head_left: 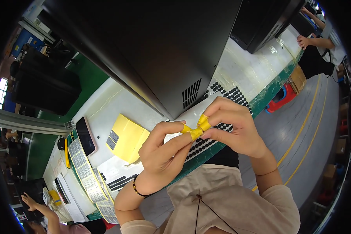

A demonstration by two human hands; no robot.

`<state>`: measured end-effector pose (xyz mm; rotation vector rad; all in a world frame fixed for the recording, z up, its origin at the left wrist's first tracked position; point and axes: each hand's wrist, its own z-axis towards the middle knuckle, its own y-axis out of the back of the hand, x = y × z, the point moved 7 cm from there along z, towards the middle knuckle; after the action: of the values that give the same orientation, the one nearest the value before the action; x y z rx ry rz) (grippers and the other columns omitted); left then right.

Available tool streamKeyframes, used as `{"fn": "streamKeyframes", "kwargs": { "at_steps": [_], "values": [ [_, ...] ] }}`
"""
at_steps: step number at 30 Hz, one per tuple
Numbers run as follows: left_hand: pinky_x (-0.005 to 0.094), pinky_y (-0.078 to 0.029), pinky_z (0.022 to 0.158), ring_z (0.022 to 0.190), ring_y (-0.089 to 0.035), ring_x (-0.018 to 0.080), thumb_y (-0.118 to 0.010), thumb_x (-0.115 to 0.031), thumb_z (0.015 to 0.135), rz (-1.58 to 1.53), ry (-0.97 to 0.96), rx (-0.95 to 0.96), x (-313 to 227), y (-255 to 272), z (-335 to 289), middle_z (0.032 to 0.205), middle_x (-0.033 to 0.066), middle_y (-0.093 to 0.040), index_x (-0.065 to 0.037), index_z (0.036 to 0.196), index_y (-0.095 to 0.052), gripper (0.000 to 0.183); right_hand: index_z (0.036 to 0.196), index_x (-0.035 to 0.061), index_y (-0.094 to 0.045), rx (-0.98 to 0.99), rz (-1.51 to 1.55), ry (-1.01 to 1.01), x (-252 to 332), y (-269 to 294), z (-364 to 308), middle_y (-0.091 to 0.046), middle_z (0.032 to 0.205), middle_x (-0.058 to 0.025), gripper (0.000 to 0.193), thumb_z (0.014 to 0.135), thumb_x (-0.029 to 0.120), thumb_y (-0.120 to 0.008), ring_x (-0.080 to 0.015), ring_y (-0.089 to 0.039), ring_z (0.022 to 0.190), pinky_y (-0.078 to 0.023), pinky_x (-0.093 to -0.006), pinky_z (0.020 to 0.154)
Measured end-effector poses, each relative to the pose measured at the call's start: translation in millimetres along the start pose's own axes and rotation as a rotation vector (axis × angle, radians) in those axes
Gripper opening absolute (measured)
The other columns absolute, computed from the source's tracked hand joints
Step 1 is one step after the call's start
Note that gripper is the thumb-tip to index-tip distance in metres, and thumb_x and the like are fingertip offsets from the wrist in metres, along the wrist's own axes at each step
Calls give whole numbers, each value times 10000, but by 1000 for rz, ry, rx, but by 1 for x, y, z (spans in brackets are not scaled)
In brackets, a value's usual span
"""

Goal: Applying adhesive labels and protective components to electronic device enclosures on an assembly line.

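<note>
My left hand (pixel 162 150) and my right hand (pixel 234 121) meet in front of a large black case (pixel 156 50) with slotted vents. Yellow coverings, like finger cots or tape, wrap several fingertips; one yellow covering (pixel 203 122) is on a right finger and another (pixel 196 134) is on the left hand. Fingers of both hands are pinched together where the yellow pieces meet. Whether anything small lies between them is hidden. Under and beside my hands, sheets of small round black pads (pixel 234 95) lie on the white worktop. A yellow paper packet (pixel 129 134) with grey labels sits beside my left hand.
A phone (pixel 86 135) lies at the left, next to label sheets (pixel 82 163) and a yellow-handled tool (pixel 67 154). Another black case (pixel 261 27) stands at the far right. Co-workers' hands show at right (pixel 303 41) and lower left (pixel 29 202). A red stool (pixel 281 100) stands beyond the green table edge.
</note>
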<state>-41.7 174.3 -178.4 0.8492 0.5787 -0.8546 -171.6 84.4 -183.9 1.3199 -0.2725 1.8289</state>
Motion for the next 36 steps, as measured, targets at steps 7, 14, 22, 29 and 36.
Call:
{"fn": "streamKeyframes", "kwargs": {
  "at_steps": [7,14,22,29,36],
  "values": [
    [343,-555,797,868,-630,243,-741,112,691,39,-31,20,0,-4,7,930,113,-578,3,905,-668,250,817,22,-690,-43,55,-47,-6,0,-2,-631,880,-55,145,701,24,-777,-160,-584,801,-448,-268,709],
    [355,-554,777,824,-616,249,-738,112,682,155,-171,4,-5,-7,10,931,116,-563,-4,881,-626,256,835,16,-678,-106,-66,-15,-5,4,-4,-635,884,-67,150,718,22,-772,-165,-590,811,-452,-272,720],
    [330,-523,640,741,-629,297,-724,109,622,155,-245,-93,-8,-6,12,854,131,-586,19,869,-644,276,861,7,-655,-213,-97,130,-10,25,4,-632,879,-88,162,728,-17,-746,-172,-592,805,-457,-280,721],
    [317,-535,746,867,-651,251,-730,127,701,117,-105,-59,1,-5,7,922,137,-632,13,941,-643,280,814,2,-624,-590,-704,350,-3,52,21,-625,837,-92,207,676,-28,-775,-222,-596,750,-459,-293,650],
    [316,-525,746,884,-648,248,-728,133,700,98,-70,-57,6,-1,4,926,134,-633,13,931,-643,274,808,-11,-614,-581,-807,405,2,45,25,-615,851,-99,220,667,-45,-779,-225,-594,743,-461,-284,650]
  ]
}}
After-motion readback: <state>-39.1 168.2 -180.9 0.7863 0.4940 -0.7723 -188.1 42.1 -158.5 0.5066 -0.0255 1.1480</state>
